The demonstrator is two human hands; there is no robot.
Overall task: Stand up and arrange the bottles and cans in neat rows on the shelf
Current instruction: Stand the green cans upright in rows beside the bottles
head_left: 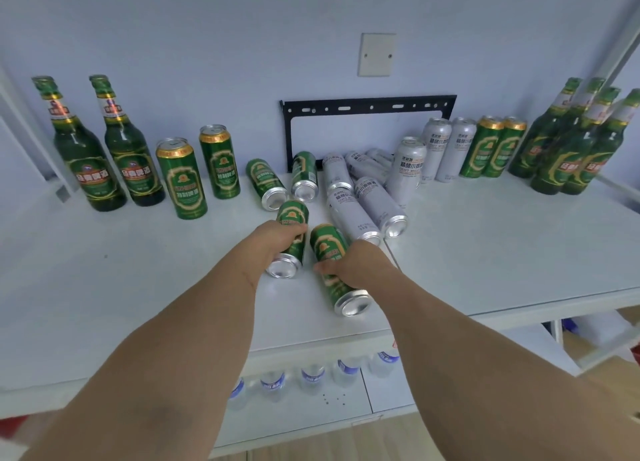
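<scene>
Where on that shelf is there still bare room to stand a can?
Bare room lies on the shelf in front of the standing green cans at left, and on the wide patch right of the lying silver cans, before the bottles. The middle is crowded with toppled cans.

Even, soft daylight fills my view; the wall [207,27] looks bluish. My arms cast only faint shadows on the shelf [502,252]. Near can [349,303] ends glint. Wide-angle bending tilts the far-left bottles [83,149] outward. Water bottles [311,377] below are blurred.
</scene>
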